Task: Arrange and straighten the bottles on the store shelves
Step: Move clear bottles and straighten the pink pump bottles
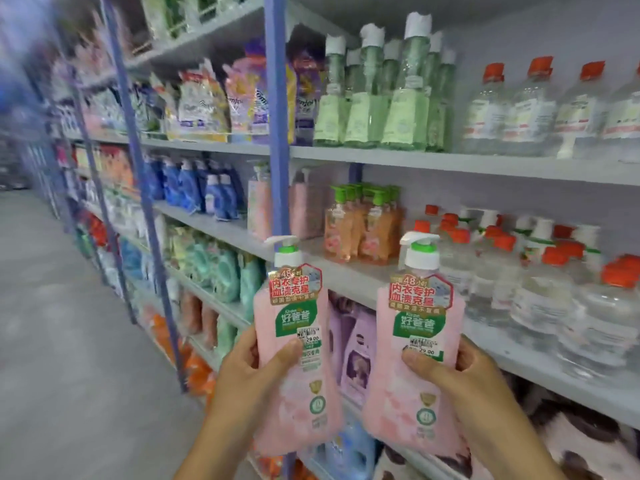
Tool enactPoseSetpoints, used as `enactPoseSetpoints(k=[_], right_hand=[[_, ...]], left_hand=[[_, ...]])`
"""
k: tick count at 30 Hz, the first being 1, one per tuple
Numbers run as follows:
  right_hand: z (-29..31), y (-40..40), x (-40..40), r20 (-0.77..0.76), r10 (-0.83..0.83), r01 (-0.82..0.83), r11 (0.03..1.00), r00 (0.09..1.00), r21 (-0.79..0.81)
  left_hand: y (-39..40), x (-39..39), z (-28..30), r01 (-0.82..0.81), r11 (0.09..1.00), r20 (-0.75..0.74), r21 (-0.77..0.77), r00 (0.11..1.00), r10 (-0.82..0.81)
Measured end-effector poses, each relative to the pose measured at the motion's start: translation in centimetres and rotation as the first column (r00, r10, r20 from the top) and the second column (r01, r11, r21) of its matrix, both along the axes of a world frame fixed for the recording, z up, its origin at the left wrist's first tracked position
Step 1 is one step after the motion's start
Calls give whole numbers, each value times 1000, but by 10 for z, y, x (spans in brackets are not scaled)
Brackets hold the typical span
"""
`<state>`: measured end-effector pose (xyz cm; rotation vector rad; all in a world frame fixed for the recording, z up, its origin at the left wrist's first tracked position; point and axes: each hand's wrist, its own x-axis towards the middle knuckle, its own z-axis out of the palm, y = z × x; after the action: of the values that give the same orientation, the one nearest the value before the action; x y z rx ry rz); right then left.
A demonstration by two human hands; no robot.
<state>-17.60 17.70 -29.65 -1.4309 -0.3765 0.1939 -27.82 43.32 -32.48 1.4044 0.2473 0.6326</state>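
Bottles come first: from the head camera I see two matching pink pump bottles held up in front of the shelving, side by side and apart from each other. The left pink bottle (294, 344) and the right pink bottle (417, 344) are both flat-sided, soft pink plastic with a glossy sheen, each topped by a white pump head over a green collar. Each carries a red and gold hexagonal sticker near the neck, a green brand panel with white characters below it, and a small white price tag reading 29.00. Both stand nearly upright, labels facing me, tilted slightly outward at the base.

My left hand (242, 365) grips the left pink bottle around its middle, thumb curled across the front just under the price tag, fingers wrapped behind. My right hand (460, 372) holds the right pink bottle the same way, thumb pressed on the front by the tag, fingers round the far edge.

Behind them runs a grey metal shelf (346, 271) on blue uprights. On it stand orange bottles with green caps (363, 226) and clear bottles with red caps (540, 282). The shelf above carries tall green bottles (377, 98) with white paper-wrapped tops.
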Motion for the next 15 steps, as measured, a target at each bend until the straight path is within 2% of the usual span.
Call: enactPoseSetpoints(k=[9, 15], right_hand=[[-2, 234, 12, 6, 0, 0, 1000, 1000, 19], [0, 335, 45, 4, -16, 16, 999, 1000, 31]], left_hand=[[232, -17, 23, -42, 998, 8, 46, 999, 42], [331, 23, 24, -13, 1000, 12, 28, 1000, 13]])
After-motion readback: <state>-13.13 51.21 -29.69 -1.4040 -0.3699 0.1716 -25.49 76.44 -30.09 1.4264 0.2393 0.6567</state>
